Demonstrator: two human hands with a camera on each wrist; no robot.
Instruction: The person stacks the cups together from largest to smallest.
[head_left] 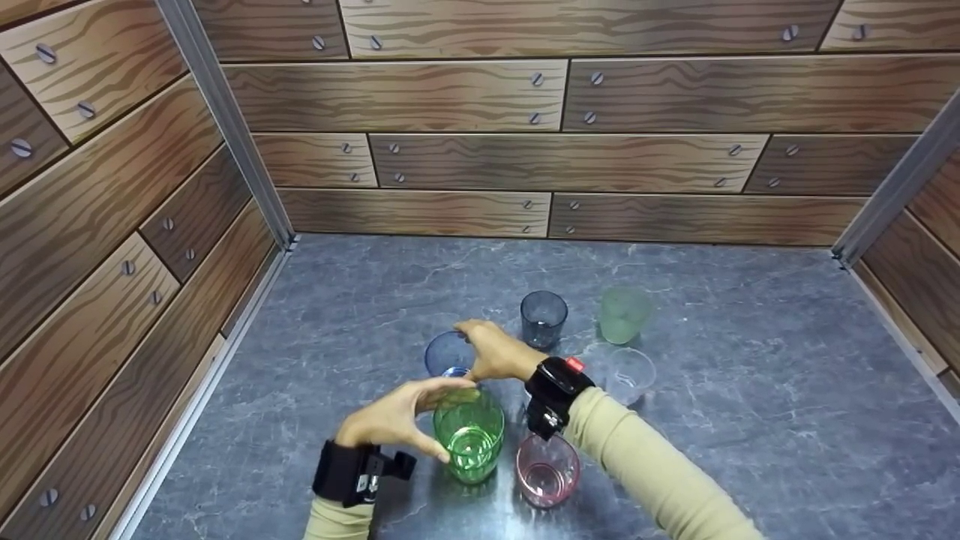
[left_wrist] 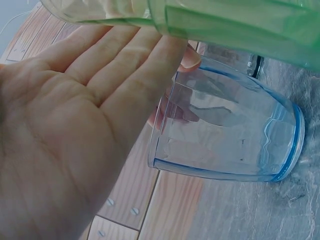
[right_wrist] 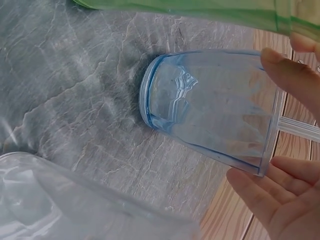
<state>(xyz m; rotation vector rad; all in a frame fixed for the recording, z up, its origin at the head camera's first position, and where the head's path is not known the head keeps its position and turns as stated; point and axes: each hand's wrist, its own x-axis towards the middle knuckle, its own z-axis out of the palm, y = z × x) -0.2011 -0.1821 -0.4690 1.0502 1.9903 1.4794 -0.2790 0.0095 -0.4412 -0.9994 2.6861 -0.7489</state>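
My left hand (head_left: 390, 412) spans the rim of a green clear-walled cup (head_left: 471, 442), thumb on the near side and fingers on the far side. In the left wrist view those fingers run long and partly show through the green wall (left_wrist: 240, 30). Just beyond, my right hand (head_left: 499, 351) pinches the rim of a blue-tinted cup (head_left: 442, 352) between thumb and fingertips. The right wrist view has this blue cup (right_wrist: 210, 105) upright, its base at the grey surface. Whether the green cup's base touches the surface, I cannot tell.
A pink cup (head_left: 547, 472) stands beside the green one, below the right forearm. Right of that wrist is a colourless cup (head_left: 630, 375), partly hidden. Farther back stand a dark grey cup (head_left: 544, 319) and a pale green cup (head_left: 624, 315). Wood-patterned walls (head_left: 412, 157) enclose the grey marbled table (head_left: 750, 375).
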